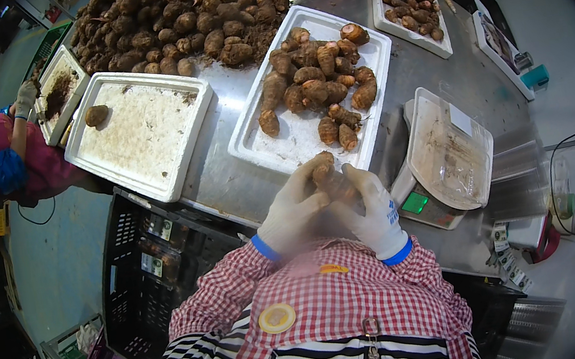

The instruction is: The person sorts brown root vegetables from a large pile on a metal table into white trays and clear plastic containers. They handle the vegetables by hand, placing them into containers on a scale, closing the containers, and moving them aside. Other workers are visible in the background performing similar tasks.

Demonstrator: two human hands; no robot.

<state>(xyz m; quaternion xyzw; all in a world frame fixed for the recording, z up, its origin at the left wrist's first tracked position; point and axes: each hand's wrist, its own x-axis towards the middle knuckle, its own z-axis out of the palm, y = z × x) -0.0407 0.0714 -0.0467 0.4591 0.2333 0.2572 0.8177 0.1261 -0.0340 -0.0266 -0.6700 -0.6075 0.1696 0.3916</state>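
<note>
Both my hands wear white knit gloves with blue cuffs and meet over the near edge of a white foam tray [284, 155]. Between them is a brown taro corm [333, 184], partly hidden by the fingers. My left hand [294, 206] grips it from one side, and my right hand [371, 206] closes on it from the other. Several taro corms [314, 93] lie in that tray, some showing pale pinkish cut ends. A digital scale [424, 210] with a lit green display stands to the right, bearing a clear plastic container [443, 149].
A large taro pile [177, 18] covers the table's far side. Another foam tray [149, 138] holds a single corm [96, 115]; a further tray [409, 8] is full. A black crate [140, 271] with packed boxes stands lower left. A co-worker's gloved hand [26, 97] is at far left.
</note>
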